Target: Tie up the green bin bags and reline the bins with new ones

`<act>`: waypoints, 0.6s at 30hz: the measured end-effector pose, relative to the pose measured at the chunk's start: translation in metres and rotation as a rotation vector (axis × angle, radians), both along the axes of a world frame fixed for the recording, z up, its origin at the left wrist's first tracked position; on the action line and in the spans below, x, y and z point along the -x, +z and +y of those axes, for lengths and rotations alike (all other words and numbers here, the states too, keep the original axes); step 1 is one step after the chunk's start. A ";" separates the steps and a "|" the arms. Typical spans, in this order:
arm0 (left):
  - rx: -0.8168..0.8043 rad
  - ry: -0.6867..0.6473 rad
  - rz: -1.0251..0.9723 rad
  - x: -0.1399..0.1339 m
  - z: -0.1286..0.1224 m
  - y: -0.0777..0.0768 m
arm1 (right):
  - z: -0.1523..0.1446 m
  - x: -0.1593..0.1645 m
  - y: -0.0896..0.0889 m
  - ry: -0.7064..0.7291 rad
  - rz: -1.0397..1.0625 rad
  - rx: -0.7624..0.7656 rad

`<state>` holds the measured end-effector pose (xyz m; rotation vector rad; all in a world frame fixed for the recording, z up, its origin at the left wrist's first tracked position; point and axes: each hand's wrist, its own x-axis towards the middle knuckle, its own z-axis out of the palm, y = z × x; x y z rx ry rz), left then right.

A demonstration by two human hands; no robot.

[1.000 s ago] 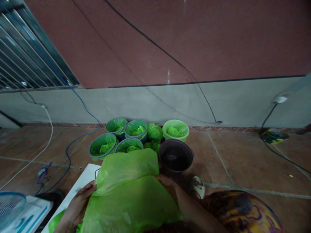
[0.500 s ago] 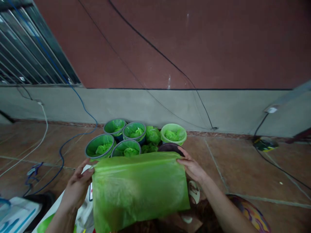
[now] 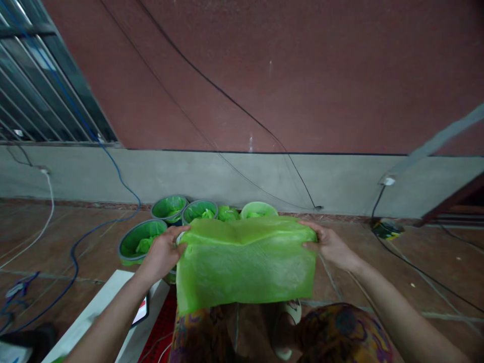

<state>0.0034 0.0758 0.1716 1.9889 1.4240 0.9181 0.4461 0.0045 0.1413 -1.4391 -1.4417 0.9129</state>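
A green plastic bag (image 3: 245, 267), spread out flat, hangs between the two hands above the person's knees, and everything else can be placed by it. The left hand (image 3: 166, 252) pinches the bag's upper left corner between thumb and fingers, and the right hand (image 3: 328, 244) grips the upper right corner the same way, so the top edge is drawn out nearly level with a fold running below it. Beyond the bag and to its left stand three grey-rimmed bins (image 3: 130, 241), each lined with green plastic and with crumpled green plastic inside. Directly behind the bag's top edge are a green bundle (image 3: 228, 214) and a pale green bin (image 3: 259, 205), both partly hidden by it. To the bag's lower left, under the left forearm, a white worktop (image 3: 117, 285) carries a phone (image 3: 141, 313). Below the bag show the person's patterned clothing (image 3: 344, 333) and a pale sandal (image 3: 295, 311) on the tiled floor (image 3: 408, 282). Left of the bag, a blue cable (image 3: 76, 262) curves across the tiles.
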 end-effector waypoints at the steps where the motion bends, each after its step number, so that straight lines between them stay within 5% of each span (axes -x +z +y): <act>1: -0.104 0.020 0.117 -0.003 0.004 -0.001 | 0.000 -0.005 -0.003 -0.039 -0.119 -0.017; 4: -0.284 0.036 0.338 -0.010 0.012 -0.002 | -0.003 -0.019 -0.010 -0.154 -0.483 -0.048; 7: -0.379 0.036 0.353 -0.010 0.016 -0.001 | -0.010 -0.030 -0.014 -0.221 -0.634 -0.075; 10: -0.361 0.006 0.099 -0.011 0.019 0.001 | -0.016 -0.039 -0.018 -0.274 -0.487 -0.160; 15: -0.055 0.032 -0.563 -0.026 0.020 0.002 | -0.019 -0.027 -0.020 -0.380 0.073 -0.223; 18: -0.098 0.186 -0.563 -0.040 0.020 0.002 | -0.015 -0.007 -0.020 -0.455 0.216 -0.267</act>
